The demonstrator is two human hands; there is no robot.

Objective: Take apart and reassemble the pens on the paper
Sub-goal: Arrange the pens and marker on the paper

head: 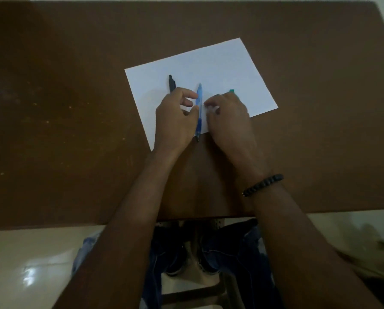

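A white sheet of paper [220, 63] lies tilted on the brown table. On it a blue pen [199, 101] lies lengthwise, its tip over the paper's near edge. My left hand [175, 117] rests beside the blue pen, index finger and thumb touching its barrel. A black pen [171, 83] pokes out from behind that hand. My right hand [229, 114] is curled on the paper right of the blue pen; small whitish bits show at its fingertips, too unclear to name. A green pen end [231, 91] peeks out behind it.
The brown table [75, 108] stretches wide to the left and right of the paper. Its near edge runs just below my forearms. A black bead bracelet [262, 185] sits on my right wrist. Below the table are my legs and shoes.
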